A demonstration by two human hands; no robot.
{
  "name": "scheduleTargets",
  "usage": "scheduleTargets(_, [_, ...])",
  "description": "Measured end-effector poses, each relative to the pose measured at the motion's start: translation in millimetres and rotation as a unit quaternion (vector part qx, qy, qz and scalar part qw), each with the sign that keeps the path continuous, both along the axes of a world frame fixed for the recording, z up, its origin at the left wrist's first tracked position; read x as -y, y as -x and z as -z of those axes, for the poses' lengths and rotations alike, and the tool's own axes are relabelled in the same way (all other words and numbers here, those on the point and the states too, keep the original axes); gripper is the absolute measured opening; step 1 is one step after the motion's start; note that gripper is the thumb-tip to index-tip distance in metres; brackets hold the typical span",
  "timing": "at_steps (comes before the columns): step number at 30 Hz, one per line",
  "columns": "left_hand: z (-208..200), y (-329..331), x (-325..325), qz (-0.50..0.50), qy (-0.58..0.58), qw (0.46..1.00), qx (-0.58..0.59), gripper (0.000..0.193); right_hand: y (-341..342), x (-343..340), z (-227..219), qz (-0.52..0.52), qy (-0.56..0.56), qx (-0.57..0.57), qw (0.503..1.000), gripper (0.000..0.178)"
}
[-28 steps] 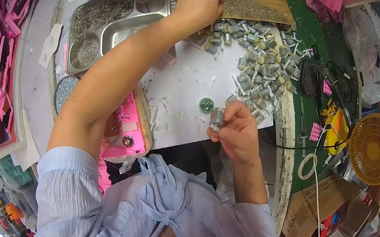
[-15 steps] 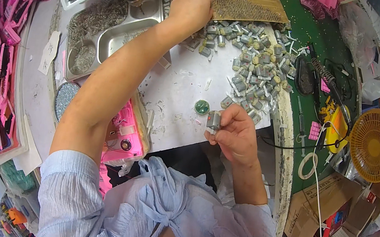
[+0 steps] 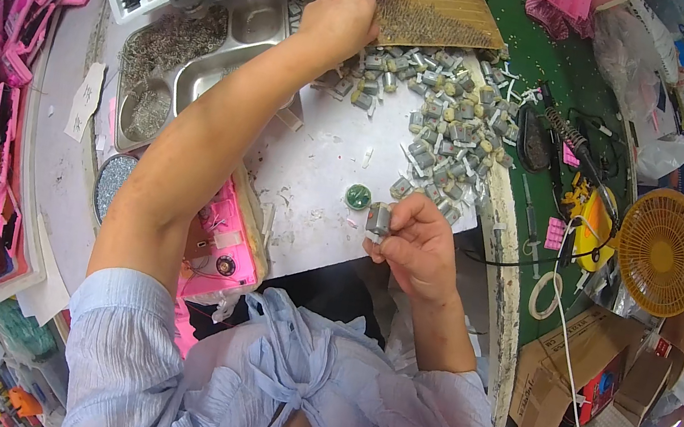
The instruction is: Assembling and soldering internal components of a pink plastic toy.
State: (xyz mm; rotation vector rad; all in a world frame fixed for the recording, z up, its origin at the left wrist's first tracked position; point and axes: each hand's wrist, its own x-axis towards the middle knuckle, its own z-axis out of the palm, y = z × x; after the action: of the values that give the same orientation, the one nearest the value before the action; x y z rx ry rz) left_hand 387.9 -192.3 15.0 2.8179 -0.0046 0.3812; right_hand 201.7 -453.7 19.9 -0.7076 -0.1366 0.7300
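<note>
My right hand (image 3: 420, 246) pinches a small grey motor (image 3: 378, 220) between thumb and fingers, just above the near edge of the white worktop. A small round tub with green contents (image 3: 358, 196) sits beside that motor. At the far side, my left hand (image 3: 337, 25) is curled closed next to a tan board covered in small pins (image 3: 434, 12); its fingertips are hidden, so what they grip cannot be seen. A heap of similar motors (image 3: 455, 133) with white shafts spreads from near my left hand toward the right.
Beneath my left arm are a metal tray of small parts (image 3: 135, 70), a bowl of tiny grey pieces (image 3: 114, 180) and an opened pink case (image 3: 220, 238). Pink frames (image 3: 12, 104) pile at far left. A soldering iron (image 3: 569, 129) and orange fan (image 3: 666, 251) are at right.
The whole view has shifted slightly. My right hand still holds the motor beside the green tub, and my left hand stays curled near the pinned board.
</note>
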Motion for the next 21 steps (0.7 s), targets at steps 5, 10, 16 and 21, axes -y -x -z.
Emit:
scheduleTargets(5, [-12.2, 28.2, -20.3, 0.009, 0.047, 0.998, 0.045, 0.022, -5.5, 0.3, 4.6, 0.007, 0.014, 0.023, 1.0, 0.029])
scheduleTargets(10, [-40.5, 97.6, -10.7, 0.067, 0.099, 0.992, 0.051, 0.02, -11.9, 16.3, -5.6, 0.072, 0.205, 0.159, 0.963, 0.034])
scheduleTargets(16, [-61.4, 227.3, -29.3, 0.085, 0.188, 0.978, -0.02, 0.022, -28.8, 10.1, -0.3, -0.008, 0.46, 0.394, 0.796, 0.034])
scheduleTargets(21, [-55.8, 304.7, -41.8, 0.073, 0.226, 0.969, -0.068, 0.013, -44.5, -4.0, 7.2, -0.072, 0.518, 0.514, 0.68, 0.037])
